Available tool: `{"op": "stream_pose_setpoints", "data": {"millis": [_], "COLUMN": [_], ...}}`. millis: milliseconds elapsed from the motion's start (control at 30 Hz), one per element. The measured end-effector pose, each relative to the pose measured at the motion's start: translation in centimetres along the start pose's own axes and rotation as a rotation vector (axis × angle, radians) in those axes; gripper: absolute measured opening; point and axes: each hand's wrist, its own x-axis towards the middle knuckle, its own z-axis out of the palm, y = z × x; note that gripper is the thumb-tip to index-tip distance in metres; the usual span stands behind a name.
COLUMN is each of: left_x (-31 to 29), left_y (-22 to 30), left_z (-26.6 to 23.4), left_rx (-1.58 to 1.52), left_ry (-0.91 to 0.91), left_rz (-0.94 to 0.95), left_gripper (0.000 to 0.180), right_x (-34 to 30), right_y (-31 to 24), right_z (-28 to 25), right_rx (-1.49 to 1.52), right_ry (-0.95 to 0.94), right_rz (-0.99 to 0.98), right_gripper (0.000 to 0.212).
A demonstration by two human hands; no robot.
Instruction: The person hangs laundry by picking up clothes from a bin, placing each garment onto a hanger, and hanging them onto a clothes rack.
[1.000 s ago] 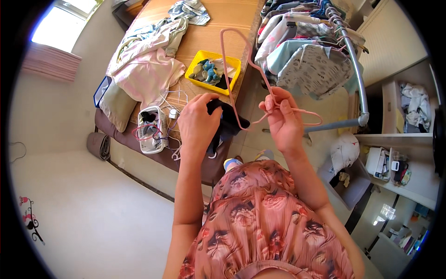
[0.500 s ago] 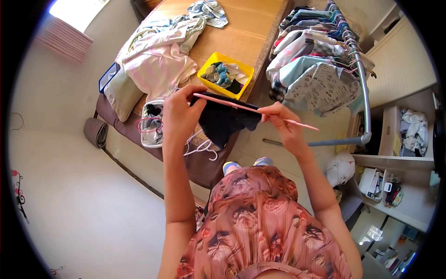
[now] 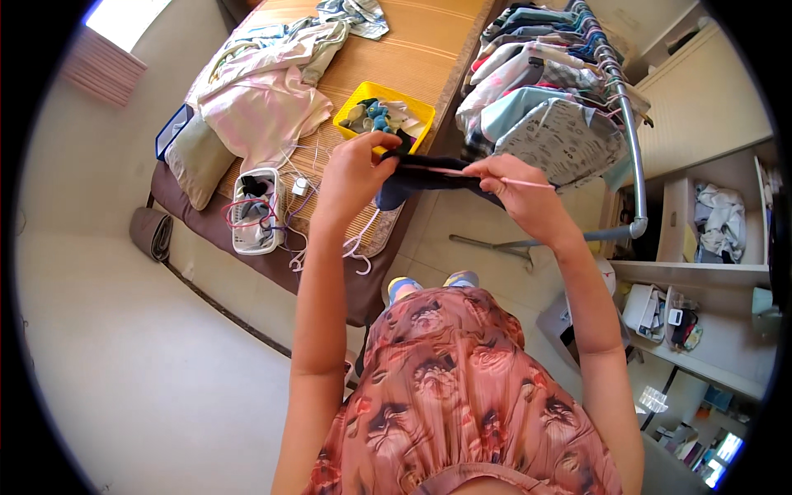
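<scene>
A dark garment [image 3: 437,177] hangs stretched between my two hands in front of me, above the bed's near corner. My left hand [image 3: 356,177] pinches its left end between thumb and fingers. My right hand [image 3: 518,196] is closed on a thin pink bar [image 3: 528,183], shaped like a hanger seen edge-on. The bar runs left along the garment's upper edge, partly inside its folds. The right side of the garment bunches beneath my right fingers, so whether they also grip the cloth is hidden.
Beyond my hands, a yellow basket [image 3: 421,111] of small clothes stands on the bed mat [image 3: 412,45]. A white basket [image 3: 244,239] and loose white hangers [image 3: 356,256] lie left. A metal clothes rack [image 3: 635,157] full of garments stands right, near open shelves [image 3: 660,271].
The pink bar has slid leftward into the dark garment, with less of it showing. My right hand has come slightly closer to the cloth. The view has shifted a little.
</scene>
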Motion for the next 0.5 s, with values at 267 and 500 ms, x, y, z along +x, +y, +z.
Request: {"op": "stream_pose_setpoints", "data": {"millis": [267, 500], "left_x": [1.1, 1.6], "left_y": [-1.3, -0.6], "left_z": [-0.3, 3.0], "left_rx": [-0.218, -0.416], "left_ry": [-0.125, -0.215], "left_rz": [0.035, 0.105], "left_gripper": [0.028, 0.023], "right_x": [-0.9, -1.9], "right_y": [1.2, 1.7], "right_z": [-2.3, -3.9], "right_rx": [0.226, 0.357], "right_ry": [0.04, 0.115], "right_rz": [0.205, 0.272], "right_gripper": [0.015, 0.015]}}
